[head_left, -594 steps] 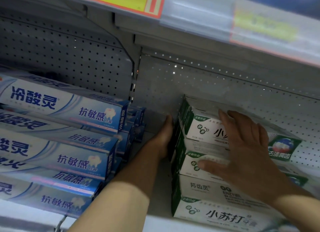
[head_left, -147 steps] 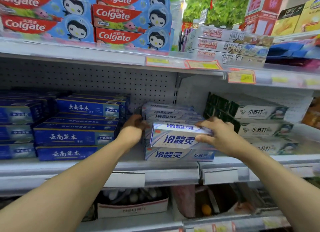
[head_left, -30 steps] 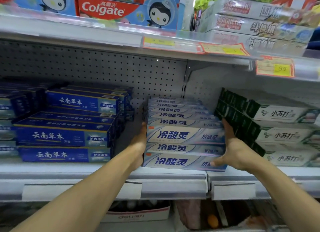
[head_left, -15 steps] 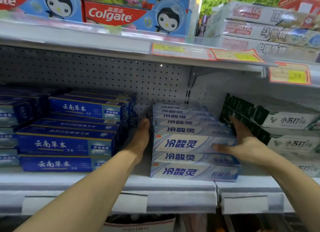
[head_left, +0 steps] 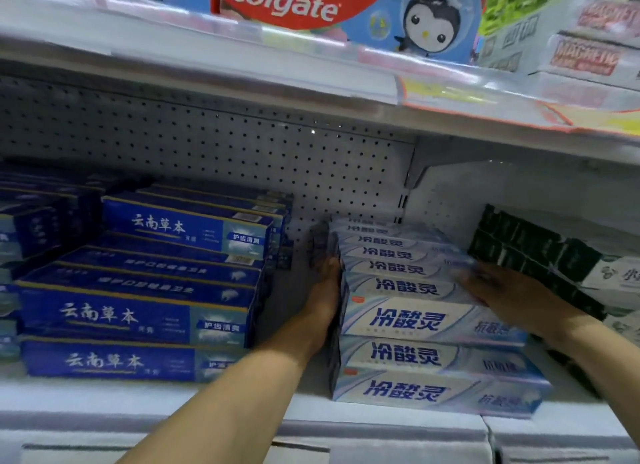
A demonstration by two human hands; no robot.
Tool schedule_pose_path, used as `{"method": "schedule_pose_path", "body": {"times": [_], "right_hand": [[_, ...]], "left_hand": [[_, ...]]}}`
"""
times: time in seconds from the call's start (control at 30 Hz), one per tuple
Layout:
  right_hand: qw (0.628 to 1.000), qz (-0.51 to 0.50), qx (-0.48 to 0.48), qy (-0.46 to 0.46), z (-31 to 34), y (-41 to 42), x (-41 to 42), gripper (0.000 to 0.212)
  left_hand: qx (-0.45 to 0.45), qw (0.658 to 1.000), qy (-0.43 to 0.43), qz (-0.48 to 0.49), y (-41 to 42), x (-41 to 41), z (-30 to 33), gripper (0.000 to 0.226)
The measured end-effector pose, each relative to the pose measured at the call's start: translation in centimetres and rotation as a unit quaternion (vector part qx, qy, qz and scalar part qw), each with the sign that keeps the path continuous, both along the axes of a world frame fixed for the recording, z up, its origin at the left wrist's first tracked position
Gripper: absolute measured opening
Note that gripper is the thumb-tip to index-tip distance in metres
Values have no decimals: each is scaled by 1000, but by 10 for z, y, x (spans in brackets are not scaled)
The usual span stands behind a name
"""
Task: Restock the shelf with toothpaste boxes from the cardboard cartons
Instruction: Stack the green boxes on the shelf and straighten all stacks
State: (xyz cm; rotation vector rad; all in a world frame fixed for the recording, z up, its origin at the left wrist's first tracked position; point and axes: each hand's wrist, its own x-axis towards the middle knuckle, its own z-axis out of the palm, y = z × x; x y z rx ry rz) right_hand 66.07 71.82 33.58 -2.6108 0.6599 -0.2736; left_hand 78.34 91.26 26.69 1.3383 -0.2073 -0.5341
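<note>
A stack of pale blue-and-white toothpaste boxes (head_left: 429, 325) with blue Chinese lettering stands on the white shelf (head_left: 381, 425), several boxes high and deep. My left hand (head_left: 325, 283) lies flat against the stack's left side, fingers straight and reaching back into the shelf. My right hand (head_left: 509, 290) rests palm down on the right end of the upper boxes, fingers stretched out and blurred. No carton is in view.
Dark blue toothpaste boxes (head_left: 145, 290) are stacked to the left, with a narrow gap beside my left hand. Green-and-white boxes (head_left: 554, 263) crowd the right. A perforated back panel (head_left: 207, 152) closes the shelf. Colgate penguin boxes (head_left: 311, 6) sit on the shelf above.
My head has moved closer to the shelf. My right hand has slid from the stack's right side onto the top of the upper boxes. My left hand stays against the left side.
</note>
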Motion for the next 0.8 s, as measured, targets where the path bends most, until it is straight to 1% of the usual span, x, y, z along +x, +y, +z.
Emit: {"method": "schedule_pose_path", "body": {"times": [0.07, 0.13, 0.2, 0.23, 0.27, 0.33, 0.4, 0.43, 0.5, 0.53, 0.57, 0.63, 0.67, 0.7, 0.73, 0.77, 0.8], "right_hand": [[1000, 9, 11, -13, 3, 2, -1, 33], [999, 1, 16, -47, 9, -3, 4, 28], [999, -5, -8, -35, 13, -12, 14, 48], [1000, -2, -16, -17, 13, -17, 20, 54], [1000, 4, -22, -5, 12, -20, 27, 56], [1000, 19, -7, -3, 7, -27, 39, 54], [999, 37, 9, -5, 8, -30, 52, 52], [999, 46, 12, -1, 9, -30, 55, 51], [998, 62, 12, 9, 11, -28, 60, 52], [998, 67, 11, 14, 12, -29, 63, 52], [997, 71, 11, 17, 13, -30, 65, 52], [996, 82, 10, 20, 16, -28, 68, 51], [996, 87, 8, 25, 17, -27, 70, 52], [995, 92, -3, 35, 17, -28, 72, 52], [994, 97, -18, 50, 17, -27, 75, 52], [992, 101, -33, 63, 16, -28, 76, 53], [991, 101, -46, 72, 14, -30, 78, 53]], "left_hand": [[-17, 1000, 14, 1, -1, 3, 0, 58], [-24, 999, 23, 38, -2, 11, 1, 63], [-12, 995, 29, 94, -3, 21, 4, 60], [1, 993, 21, 116, -4, 25, 5, 56], [9, 991, 3, 131, -5, 29, 6, 51], [10, 989, -38, 144, -9, 36, 5, 46], [22, 988, -66, 140, -15, 43, 3, 45], [25, 988, -72, 132, -17, 46, 3, 45], [-1, 990, -76, 117, -21, 52, 2, 46], [-24, 991, -75, 106, -25, 57, -1, 50], [-41, 992, -64, 96, -29, 65, -7, 63], [-66, 994, -19, 85, -46, 91, -30, 103], [-70, 994, 3, 82, -48, 93, -33, 110], [-65, 995, 8, 78, -45, 86, -26, 109], [-58, 996, 2, 74, -37, 72, -14, 97], [-65, 995, 1, 70, -31, 62, -4, 79], [-66, 996, 2, 66, -30, 64, -5, 65]]}}
